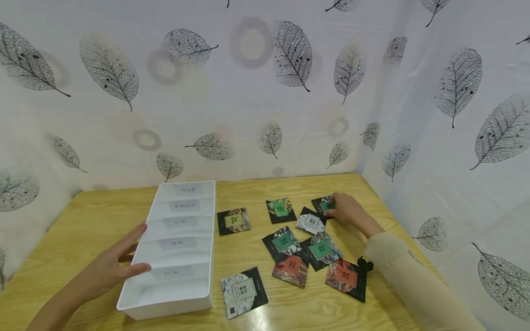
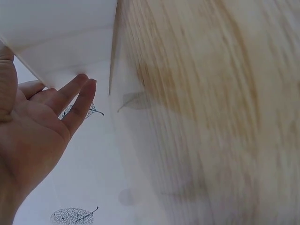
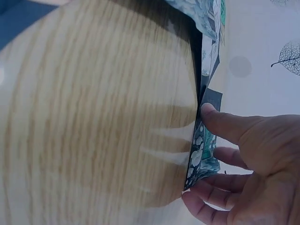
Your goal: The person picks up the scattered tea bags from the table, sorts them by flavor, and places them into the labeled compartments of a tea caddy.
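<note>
My left hand rests at the left side of a long white box, its thumb over the rim. In the left wrist view the fingers lie loosely extended beside the box wall. At the far right of the table, my right hand holds a black-and-green tea sachet between thumb and fingers. The right wrist view shows the thumb at one edge of this sachet and the fingertips at the other. A sachet with a white label lies beside it, overlapping it in the head view.
Several more sachets with green, red, yellow and pale labels lie right of the box, some overlapping. The box has several labelled compartments in a row. A small black object lies by my right sleeve. Leaf-patterned curtain encloses the table.
</note>
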{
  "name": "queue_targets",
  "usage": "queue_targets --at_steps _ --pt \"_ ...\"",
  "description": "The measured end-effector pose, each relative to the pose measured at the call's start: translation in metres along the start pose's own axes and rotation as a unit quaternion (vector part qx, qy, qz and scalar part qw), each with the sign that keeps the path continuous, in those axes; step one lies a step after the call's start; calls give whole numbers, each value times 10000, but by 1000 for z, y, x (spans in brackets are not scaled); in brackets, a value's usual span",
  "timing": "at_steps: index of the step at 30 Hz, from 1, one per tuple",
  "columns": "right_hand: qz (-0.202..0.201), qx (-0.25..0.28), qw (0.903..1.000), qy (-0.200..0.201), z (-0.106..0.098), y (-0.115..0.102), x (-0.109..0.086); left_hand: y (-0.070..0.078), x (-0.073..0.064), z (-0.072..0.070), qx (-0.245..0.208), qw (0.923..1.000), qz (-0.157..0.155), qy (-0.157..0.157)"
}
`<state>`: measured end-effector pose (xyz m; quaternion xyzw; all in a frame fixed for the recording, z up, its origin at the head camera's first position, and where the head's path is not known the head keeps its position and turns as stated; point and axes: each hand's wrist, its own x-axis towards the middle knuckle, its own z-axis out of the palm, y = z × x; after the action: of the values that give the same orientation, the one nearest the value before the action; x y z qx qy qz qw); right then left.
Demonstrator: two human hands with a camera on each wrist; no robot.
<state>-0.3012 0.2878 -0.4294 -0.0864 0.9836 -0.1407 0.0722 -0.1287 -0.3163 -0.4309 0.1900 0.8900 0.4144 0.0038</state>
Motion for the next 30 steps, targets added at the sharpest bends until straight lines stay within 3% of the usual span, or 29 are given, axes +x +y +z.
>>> queue_targets --at_steps 7,12,17,22,26,30 --pt "388 574 9976 38 -1 7 6 3 -1 -2 -74 9997 -219 -55" --pt "470 1047 9933 150 -2 9 1 4 -2 -1 -52 9998 -176 -1" --pt "281 1258 9907 424 0 13 -5 5 -2 -2 -10 9998 -215 -30" --pt "-164 1541 9852 736 -1 26 -8 5 -1 -2 19 9995 -294 -101" --pt "-560 1845 9767 946 -9 30 -9 5 -1 -2 -104 9996 -257 -110" --pt "-727 2051 9696 1121 -22 20 -11 4 -2 -2 -167 9995 -261 -82"
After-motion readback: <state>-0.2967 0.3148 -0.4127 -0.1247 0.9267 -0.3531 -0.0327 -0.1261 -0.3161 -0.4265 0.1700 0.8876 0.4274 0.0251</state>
